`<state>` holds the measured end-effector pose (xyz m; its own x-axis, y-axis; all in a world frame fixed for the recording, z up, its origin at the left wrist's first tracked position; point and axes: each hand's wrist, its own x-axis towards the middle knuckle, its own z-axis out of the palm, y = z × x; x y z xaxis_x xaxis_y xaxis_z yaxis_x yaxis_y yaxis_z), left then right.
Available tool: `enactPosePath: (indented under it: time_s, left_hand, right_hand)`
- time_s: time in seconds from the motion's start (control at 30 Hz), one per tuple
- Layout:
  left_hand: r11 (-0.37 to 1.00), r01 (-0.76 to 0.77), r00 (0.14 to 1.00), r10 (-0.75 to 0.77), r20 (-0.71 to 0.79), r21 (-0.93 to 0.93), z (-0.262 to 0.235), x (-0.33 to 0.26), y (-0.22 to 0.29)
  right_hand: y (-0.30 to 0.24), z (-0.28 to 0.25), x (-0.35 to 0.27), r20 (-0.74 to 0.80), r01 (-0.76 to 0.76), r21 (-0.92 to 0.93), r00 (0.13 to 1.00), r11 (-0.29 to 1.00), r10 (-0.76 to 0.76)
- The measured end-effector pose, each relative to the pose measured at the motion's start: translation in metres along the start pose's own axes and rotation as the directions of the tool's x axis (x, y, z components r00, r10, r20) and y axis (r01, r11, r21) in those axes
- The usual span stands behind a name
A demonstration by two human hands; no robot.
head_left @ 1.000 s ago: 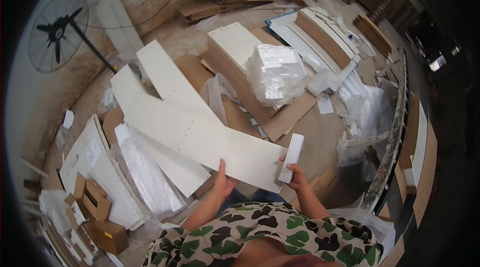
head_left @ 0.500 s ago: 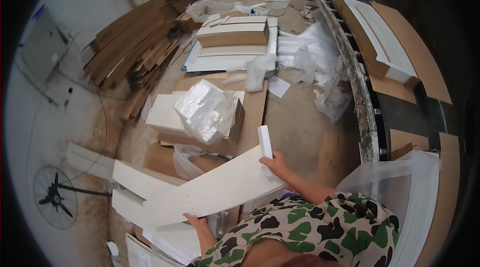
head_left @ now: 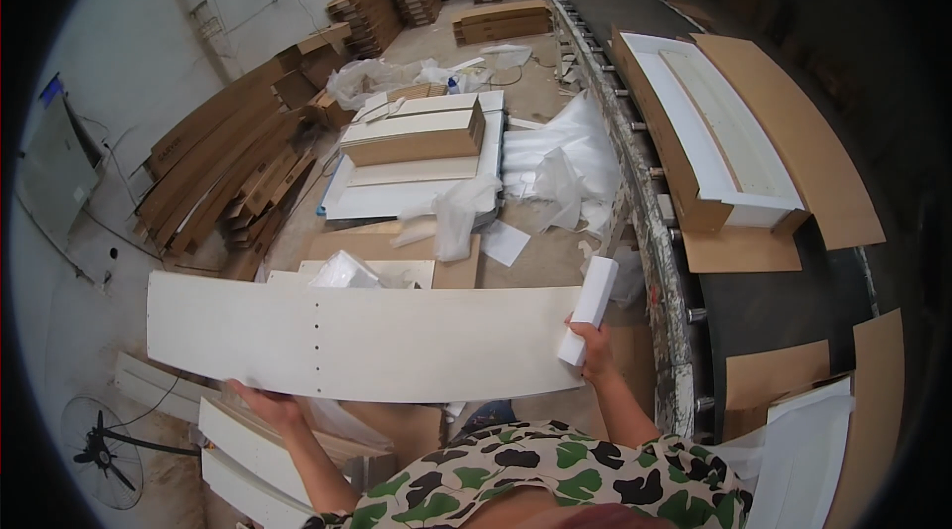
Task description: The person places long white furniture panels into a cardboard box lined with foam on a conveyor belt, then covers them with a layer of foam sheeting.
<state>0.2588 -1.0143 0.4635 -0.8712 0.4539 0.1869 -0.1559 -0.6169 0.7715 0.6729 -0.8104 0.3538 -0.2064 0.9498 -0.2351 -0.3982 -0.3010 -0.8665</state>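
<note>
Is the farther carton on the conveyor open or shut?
Open: the carton's brown flaps lie spread outward, showing white lining and a pale panel inside.

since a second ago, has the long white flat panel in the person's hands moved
Yes: judged against the plastic-wrapped white bundle, the long white flat panel has shifted toward it in view, now hiding part of what earlier showed clear.

The board (head_left: 446,341) I grip looks smooth and matt. Far left, I see dull cardboard cartons (head_left: 213,147); beyond my board, translucent plastic film (head_left: 464,217). The rail (head_left: 668,331) at right looks rough, flaking.
</note>
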Motion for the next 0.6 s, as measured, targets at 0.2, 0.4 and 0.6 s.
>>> enactPosePath:
  time_s: [0.2,0.4,0.6]
  left_hand:
    - [0.975,0.196,0.962,-0.17,-0.213,0.106,0.093,0.102,-0.155]
    - [0.792,0.611,0.767,-0.592,0.249,0.003,0.264,0.154,-0.316]
    - [0.604,0.721,0.371,-0.751,0.547,0.34,0.453,0.147,-0.415]
  right_hand:
    - [-0.077,-0.029,0.036,-0.333,0.201,-0.089,0.917,0.976,-0.219]
    - [-0.168,-0.061,0.06,-0.606,0.304,-0.211,0.705,0.929,-0.368]
    - [-0.192,-0.089,0.042,-0.814,0.303,-0.314,0.403,0.9,-0.419]
